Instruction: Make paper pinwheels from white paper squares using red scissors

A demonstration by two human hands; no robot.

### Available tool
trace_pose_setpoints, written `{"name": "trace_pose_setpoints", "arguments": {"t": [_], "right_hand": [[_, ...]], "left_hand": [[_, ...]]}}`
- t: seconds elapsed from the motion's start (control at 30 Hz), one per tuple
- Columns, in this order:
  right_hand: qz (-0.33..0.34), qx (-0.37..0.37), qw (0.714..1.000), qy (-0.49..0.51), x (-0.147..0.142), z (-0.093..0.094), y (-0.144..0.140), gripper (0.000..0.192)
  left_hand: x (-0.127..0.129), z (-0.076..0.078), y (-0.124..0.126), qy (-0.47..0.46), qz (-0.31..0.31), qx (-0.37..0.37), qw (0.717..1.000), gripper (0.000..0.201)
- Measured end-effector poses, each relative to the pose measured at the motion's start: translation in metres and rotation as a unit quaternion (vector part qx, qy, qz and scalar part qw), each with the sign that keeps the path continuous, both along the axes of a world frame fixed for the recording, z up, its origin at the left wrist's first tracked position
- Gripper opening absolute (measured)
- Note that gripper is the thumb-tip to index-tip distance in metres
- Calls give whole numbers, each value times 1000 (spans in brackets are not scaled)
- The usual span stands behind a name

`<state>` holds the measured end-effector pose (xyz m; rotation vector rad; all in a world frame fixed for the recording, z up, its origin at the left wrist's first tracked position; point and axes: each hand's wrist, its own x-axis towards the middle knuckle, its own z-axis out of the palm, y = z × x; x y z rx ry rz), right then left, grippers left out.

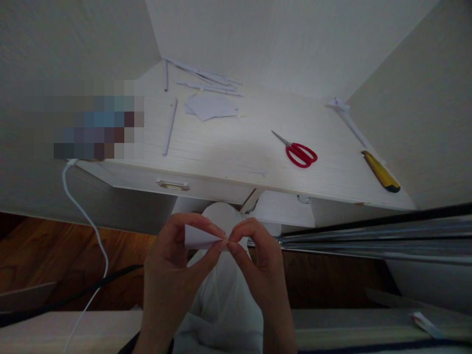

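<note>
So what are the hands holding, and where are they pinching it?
A small rolled piece of white paper. The left hand and right hand both pinch it with fingers at its narrow tip.

A small white paper (199, 237) is pinched between the left hand (173, 265) and the right hand (258, 260), below the desk (236, 152). Red scissors (299, 151) are seen on the desk.
</note>
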<state>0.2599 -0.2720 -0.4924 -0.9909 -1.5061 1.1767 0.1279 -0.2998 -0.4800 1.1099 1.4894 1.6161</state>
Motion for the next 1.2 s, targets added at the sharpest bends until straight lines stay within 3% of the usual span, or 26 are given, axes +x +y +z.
{"name": "trace_pose_setpoints", "arguments": {"t": [0.43, 0.67, 0.73, 0.83, 0.93, 1.2], "right_hand": [[3, -53, 999, -8, 2, -27, 7, 11], [-54, -88, 993, -56, 13, -50, 8, 8], [-54, -89, 993, -59, 15, -46, 6, 8], [-40, -68, 994, -74, 16, -34, 4, 9], [-41, -21, 995, -93, 16, -23, 2, 10], [-64, 56, 982, -170, 24, -8, -1, 14]], "left_hand": [[-3, -1, -1, -24, 41, 13, 999, 30], [-12, 7, 0, -59, 132, 28, 989, 30], [-16, 1, 3, -48, 93, 14, 994, 36], [-19, -9, 7, 16, -24, -35, 999, 54], [-19, -12, 7, 94, -90, -73, 989, 40], [-24, -7, 5, 277, -123, -55, 951, 17]]}}
